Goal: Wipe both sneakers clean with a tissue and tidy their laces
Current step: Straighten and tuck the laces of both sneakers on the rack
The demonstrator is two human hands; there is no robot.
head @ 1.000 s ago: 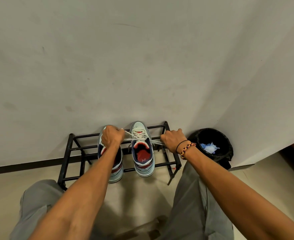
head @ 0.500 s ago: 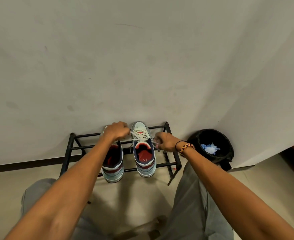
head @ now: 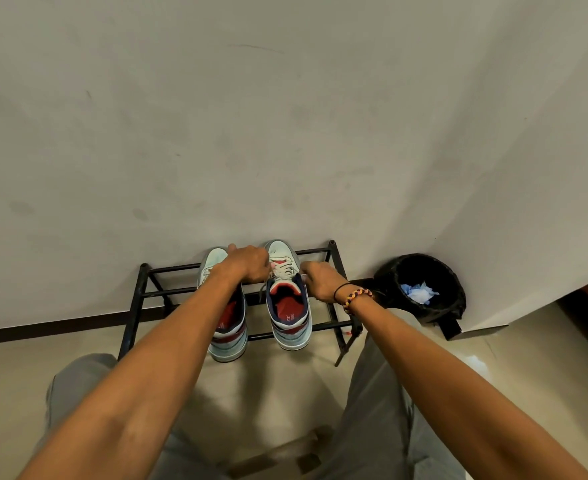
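Two sneakers on rack, laces in hand: hazards noted

Item 1. Right-hand sneaker, heel toward the wearer, is set on the black metal rack against the wall. Its laces are worked over the tongue by both hands.

Item 2. Left hand is closed over the lace area from the left; its fingers appear curled onto the laces, though the grip itself is hidden beneath the knuckles. Right hand is closed at the shoe's right collar, apparently pinching a lace end; the contact is too small to confirm.

Item 3. Left-hand sneaker is set just beside the first, partly covered by the left forearm.

Item 4. Bin, at the right of the rack, is seen to hold crumpled tissue; wiping is judged finished.

Hazards. Both shoes overhang the front bar, so either could be tipped off by an uneven pull or a forearm nudge. One lace end could be drawn out short if tension is not matched. The light rack could be shifted by a hard tug.
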